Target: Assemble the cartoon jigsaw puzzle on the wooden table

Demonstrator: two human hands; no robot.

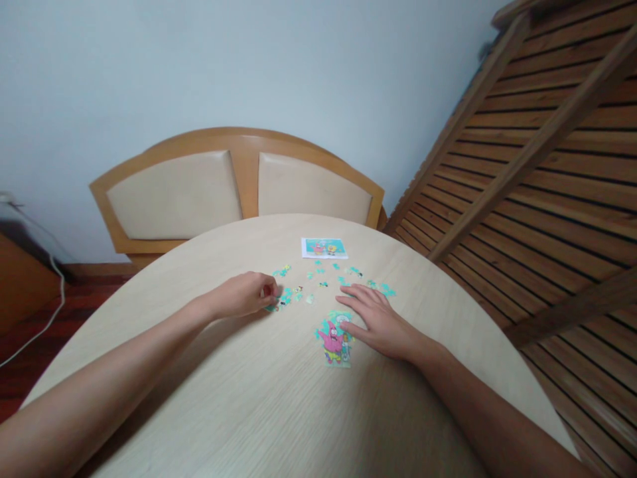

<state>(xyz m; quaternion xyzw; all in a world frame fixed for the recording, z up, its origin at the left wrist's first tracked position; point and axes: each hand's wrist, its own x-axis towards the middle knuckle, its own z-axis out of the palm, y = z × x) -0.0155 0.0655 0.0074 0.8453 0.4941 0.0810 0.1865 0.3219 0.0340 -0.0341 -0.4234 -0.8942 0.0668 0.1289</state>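
My left hand [249, 293] is curled, thumb and fingers pinched at the left edge of a cluster of loose jigsaw puzzle pieces [287, 295]. A teal bit of a puzzle piece [270, 307] shows at the fingertips, mostly hidden by them. My right hand [373, 317] lies palm down with its fingers spread. Its thumb reaches over the upper right of a partly joined jigsaw puzzle [332, 345], which shows a pink starfish figure on teal. Part of that puzzle's right side is covered by the hand.
Everything lies on a round, pale wooden table [239, 398]. A printed reference picture [324, 248] is at the far side, with more loose pieces [387, 290] scattered before it. Beyond the table stands a padded headboard [174, 196]; wooden slats [527, 166] lean at right.
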